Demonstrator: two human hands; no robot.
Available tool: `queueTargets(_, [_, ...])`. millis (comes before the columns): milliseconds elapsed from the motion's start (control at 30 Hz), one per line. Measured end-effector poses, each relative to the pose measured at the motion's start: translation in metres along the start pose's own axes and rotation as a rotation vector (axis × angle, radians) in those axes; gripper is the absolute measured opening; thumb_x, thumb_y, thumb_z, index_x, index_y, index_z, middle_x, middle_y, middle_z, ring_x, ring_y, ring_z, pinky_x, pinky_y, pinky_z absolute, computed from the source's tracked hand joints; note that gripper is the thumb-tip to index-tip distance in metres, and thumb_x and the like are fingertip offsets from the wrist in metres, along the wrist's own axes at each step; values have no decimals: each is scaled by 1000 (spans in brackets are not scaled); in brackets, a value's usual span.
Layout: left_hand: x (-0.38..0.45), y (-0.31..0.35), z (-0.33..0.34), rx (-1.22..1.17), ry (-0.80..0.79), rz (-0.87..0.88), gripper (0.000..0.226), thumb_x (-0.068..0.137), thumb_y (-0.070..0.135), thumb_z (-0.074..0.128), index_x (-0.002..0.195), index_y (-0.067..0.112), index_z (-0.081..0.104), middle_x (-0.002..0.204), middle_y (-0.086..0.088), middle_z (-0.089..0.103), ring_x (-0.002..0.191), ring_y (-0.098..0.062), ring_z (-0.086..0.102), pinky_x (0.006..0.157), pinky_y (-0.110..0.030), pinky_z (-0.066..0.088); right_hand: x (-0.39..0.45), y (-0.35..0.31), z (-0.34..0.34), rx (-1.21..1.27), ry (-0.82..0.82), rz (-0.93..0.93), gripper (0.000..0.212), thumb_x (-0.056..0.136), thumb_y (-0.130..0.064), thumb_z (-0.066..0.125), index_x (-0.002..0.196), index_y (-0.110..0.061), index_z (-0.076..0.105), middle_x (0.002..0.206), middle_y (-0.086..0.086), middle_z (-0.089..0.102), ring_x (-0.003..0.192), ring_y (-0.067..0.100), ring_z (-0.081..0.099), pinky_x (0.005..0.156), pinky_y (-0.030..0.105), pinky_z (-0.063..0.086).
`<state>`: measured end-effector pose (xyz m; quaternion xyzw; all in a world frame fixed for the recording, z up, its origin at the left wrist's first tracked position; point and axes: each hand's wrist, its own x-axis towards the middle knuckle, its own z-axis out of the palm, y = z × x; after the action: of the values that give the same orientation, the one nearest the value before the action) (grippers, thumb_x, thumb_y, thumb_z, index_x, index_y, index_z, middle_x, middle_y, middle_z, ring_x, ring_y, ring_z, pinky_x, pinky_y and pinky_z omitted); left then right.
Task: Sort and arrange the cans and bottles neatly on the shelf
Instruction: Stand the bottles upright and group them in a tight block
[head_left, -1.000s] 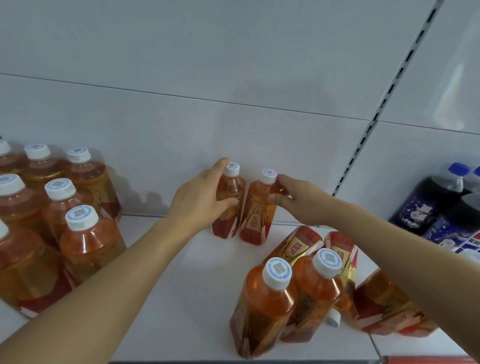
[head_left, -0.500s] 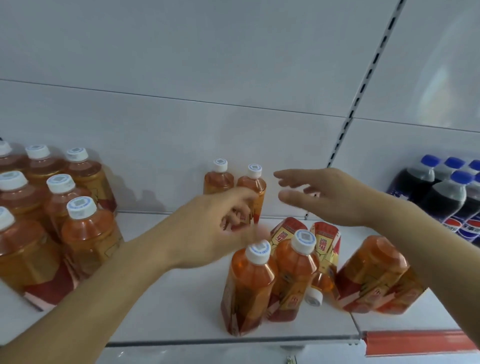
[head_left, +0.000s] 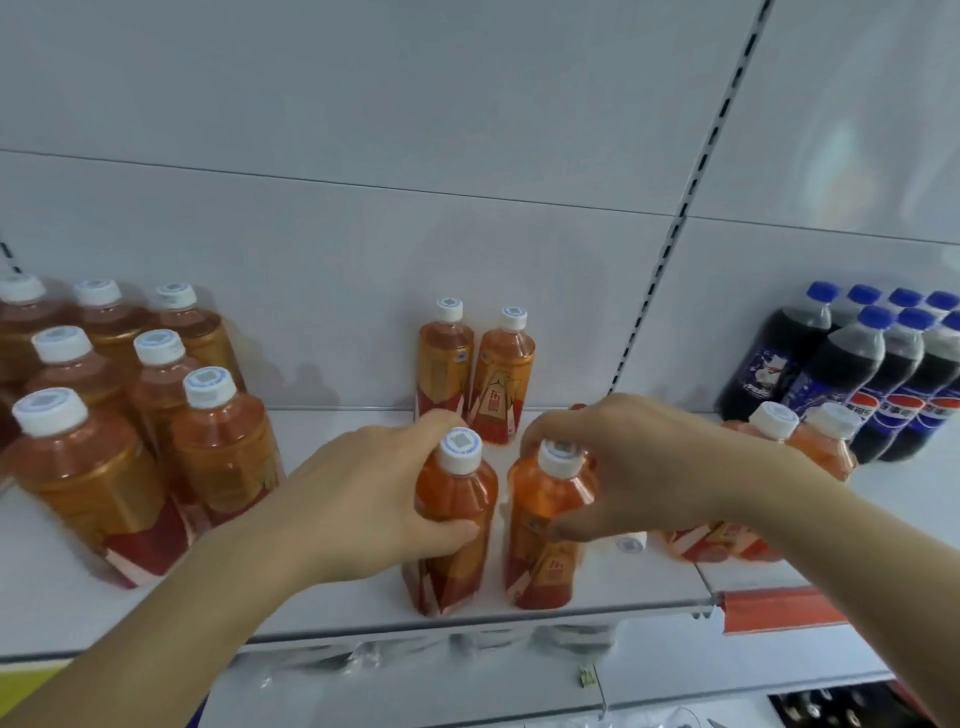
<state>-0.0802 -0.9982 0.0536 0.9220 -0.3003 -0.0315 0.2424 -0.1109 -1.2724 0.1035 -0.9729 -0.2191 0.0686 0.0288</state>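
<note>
Gripping two orange plastic tea bottles with white caps near the white shelf's front edge, my left hand wraps the left bottle and my right hand clasps the right bottle's shoulder. I judge both belong behind, lined before the upright pair against the back wall.

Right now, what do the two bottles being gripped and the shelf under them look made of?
Left-hand bottle and right-hand bottle: likely clear plastic, orange liquid showing through, glossy printed labels, matte white caps. Shelf: probably painted metal, a smooth white surface with a thin front lip.
</note>
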Motion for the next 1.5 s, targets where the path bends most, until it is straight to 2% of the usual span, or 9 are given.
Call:
queueTargets(133, [-10, -25, -5, 43, 162, -84, 65, 74, 73, 66, 126, 56, 33, 86, 19, 64, 79, -10, 65, 65, -33, 52, 32, -28, 11, 39, 42, 10, 69, 83, -73, 70, 141, -53, 37, 105, -27, 55, 93, 3, 55, 79, 27, 47])
queueTargets(267, [1, -44, -3, 39, 296, -172, 66, 83, 62, 69, 133, 43, 31, 90, 14, 65, 81, -20, 68, 70, -41, 57, 67, -38, 22, 0, 181, 22, 82, 88, -63, 70, 157, -36, 35, 125, -2, 63, 114, 18, 53, 96, 39, 50])
queueTargets(500, [41, -63, 10, -64, 397, -190, 65, 89, 43, 75, 136, 28, 33, 102, 5, 62, 85, -25, 61, 70, -38, 46, 106, -26, 30, 55, 294, 78, 86, 91, -59, 70, 162, -27, 32, 114, 3, 62, 95, 15, 48, 81, 31, 38])
queueTargets(633, [59, -79, 13, -111, 422, -191, 78, 90, 42, 77, 148, 28, 26, 113, -1, 66, 100, -33, 68, 74, -38, 46, 118, -20, 33, 69, 294, 104, 87, 94, -55, 70, 164, -27, 27, 106, -2, 55, 103, 19, 50, 83, 31, 35])
queueTargets(800, [59, -84, 20, -143, 472, -141, 99, 90, 39, 80, 163, 25, 14, 153, -14, 49, 134, -36, 54, 104, -49, 50, 115, -24, 35, -26, 334, 121, 99, 95, -62, 64, 169, -28, 9, 154, 5, 52, 149, 26, 36, 120, 45, 34])
queueTargets(967, [41, -50, 28, 27, 891, 238, 79, 98, 45, 69, 158, 7, 33, 152, -18, 45, 142, -37, 42, 119, -47, 36, 62, -11, 60, -36, 514, 354, 90, 102, -71, 46, 169, -37, -4, 172, -1, 33, 162, 28, 17, 130, 48, 15])
queueTargets(1133, [37, 5, 77, -73, 666, 487, 70, 100, 37, 69, 156, 8, 40, 145, -14, 52, 135, -31, 50, 116, -45, 42, 3, 8, 106, -234, 491, 546, 88, 99, -74, 37, 169, -31, 3, 173, 11, 31, 164, 33, 11, 133, 54, 13])
queueTargets(1300, [57, 26, 127, -21, 391, 236, 88, 97, 53, 64, 165, 19, 19, 161, -8, 38, 147, -26, 36, 118, -43, 40, -25, 0, 152, -245, 431, 692, 94, 101, -72, 36, 169, -24, -8, 176, 18, 17, 164, 37, 5, 133, 53, 6])
queueTargets(1500, [91, 30, 162, 111, 238, -89, 91, 95, 63, 61, 164, 22, 16, 150, -11, 49, 133, -34, 52, 102, -50, 51, -22, -12, 174, 26, 505, 841, 98, 98, -68, 52, 168, -28, -2, 170, 17, 28, 144, 38, 45, 113, 48, 47])
